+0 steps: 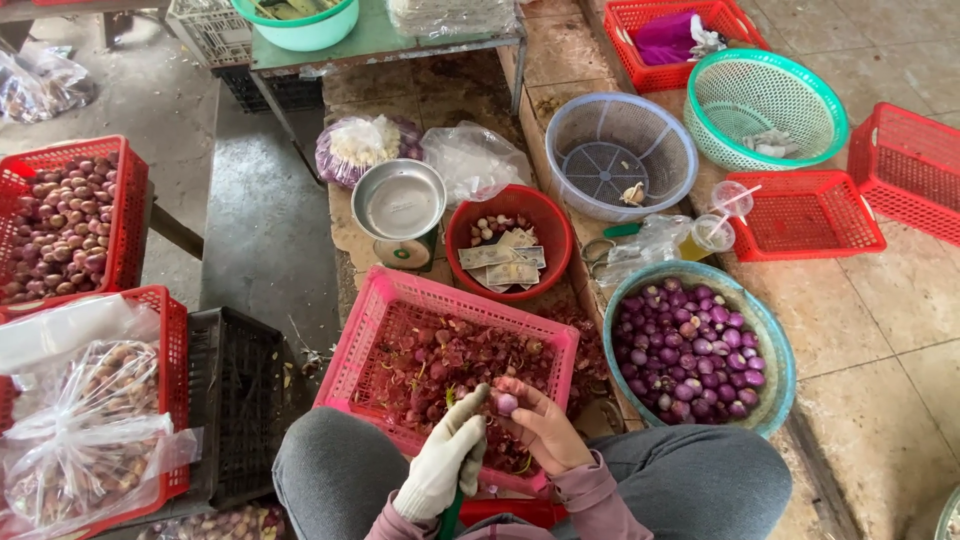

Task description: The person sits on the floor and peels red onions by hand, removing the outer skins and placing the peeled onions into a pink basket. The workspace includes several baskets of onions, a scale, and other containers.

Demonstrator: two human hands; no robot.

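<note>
Landmark: pink basket (400, 310), slatted plastic, on the floor between the seated person's knees, partly filled with dark red shallot skins and unpeeled bulbs.

Hands, both over the near edge of the pink basket:
- Left hand (445, 455), in a white knit glove, closed around a green handle that shows below the palm; its blade is hidden, so what tool it is cannot be told. Gloved fingertips touch the shallot.
- Right hand (540, 420), bare, fingers curled around a peeled shallot (507, 403), pale purple, pinched between both hands.

To the right of the pink basket:
- Teal bowl (775, 350), round, filled with peeled purple shallots, just beside the basket.
- Flat red tray (805, 215), mesh, further off on the tiled floor.

Beyond the pink basket:
- Red bowl (545, 215), holding banknotes and a few small bulbs, touching the basket's far rim.
- Metal weighing pan (400, 200) on a small green scale, just left of the red bowl.
- Clear plastic bags, one with pale peelings, behind the scale.
- Lilac colander (620, 155), almost bare, one small piece inside.
- Green colander (765, 105), further right.
- Red crate (640, 30) with a purple cloth, far side.
- Green worktop (380, 40) bearing a green basin.

To the left of the pink basket:
- Black crate (240, 400), just beside it.
- Red crate of unpeeled shallots (125, 215), well apart.
- Second red crate (175, 380) with bagged shallots, nearer the person.
</note>
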